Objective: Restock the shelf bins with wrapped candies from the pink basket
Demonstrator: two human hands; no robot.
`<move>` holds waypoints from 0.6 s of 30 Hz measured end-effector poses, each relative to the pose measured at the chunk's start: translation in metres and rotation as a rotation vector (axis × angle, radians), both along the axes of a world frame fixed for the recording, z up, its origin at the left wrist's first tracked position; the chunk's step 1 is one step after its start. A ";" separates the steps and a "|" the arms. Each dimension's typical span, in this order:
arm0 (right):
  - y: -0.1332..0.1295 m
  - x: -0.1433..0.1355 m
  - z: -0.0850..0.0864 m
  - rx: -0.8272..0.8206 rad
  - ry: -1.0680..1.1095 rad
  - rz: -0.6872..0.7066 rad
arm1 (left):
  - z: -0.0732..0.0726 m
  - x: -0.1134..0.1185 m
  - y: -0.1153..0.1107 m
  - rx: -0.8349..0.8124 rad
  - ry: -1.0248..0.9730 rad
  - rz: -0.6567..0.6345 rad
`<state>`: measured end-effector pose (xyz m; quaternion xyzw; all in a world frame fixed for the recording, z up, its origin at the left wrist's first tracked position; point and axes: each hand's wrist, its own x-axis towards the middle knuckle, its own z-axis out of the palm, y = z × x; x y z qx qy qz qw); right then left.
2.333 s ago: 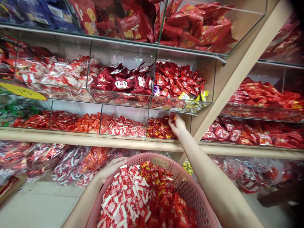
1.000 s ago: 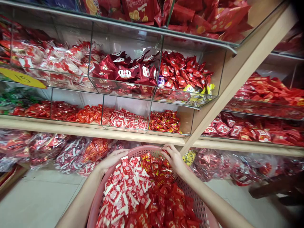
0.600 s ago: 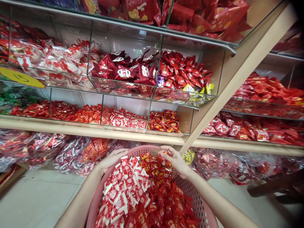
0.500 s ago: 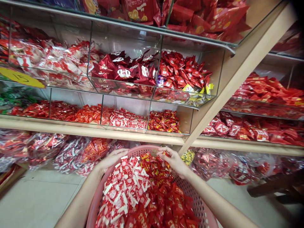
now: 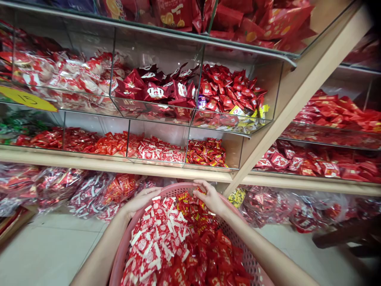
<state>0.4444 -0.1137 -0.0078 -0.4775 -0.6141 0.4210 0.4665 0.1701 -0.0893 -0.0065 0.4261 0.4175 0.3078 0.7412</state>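
A pink plastic basket with a perforated wall is in front of me, heaped with wrapped candies. Red-and-white candies fill its left side, small red-and-yellow ones lie at the far side, and larger red packets are nearest me. My left hand grips the basket's far left rim, its fingers stretched along the edge. At the far right rim is my right hand, fingers apart over the rim and the thumb above the red-and-yellow candies. Nothing shows between its fingers.
Clear-fronted shelf bins of wrapped sweets rise ahead, including red-and-white candies and red-and-yellow candies. A slanting wooden post divides the shelves. Filled plastic bags sit below. A yellow price tag hangs at left.
My right hand has shifted slightly left and outward to the far rim, and its fingers have spread from over the candies. My left hand and the basket stay almost in place.
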 end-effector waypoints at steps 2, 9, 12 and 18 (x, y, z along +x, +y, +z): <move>-0.003 0.001 0.005 -0.055 0.076 -0.063 | -0.001 0.000 0.000 -0.005 -0.005 0.000; -0.018 0.010 0.019 -0.369 0.351 -0.178 | 0.000 0.000 0.002 0.016 0.021 -0.003; -0.023 0.008 0.022 -0.495 0.486 -0.170 | 0.000 0.000 0.002 0.014 0.013 -0.007; -0.025 -0.010 0.024 -0.352 0.382 -0.041 | 0.000 0.000 0.001 0.010 -0.012 -0.018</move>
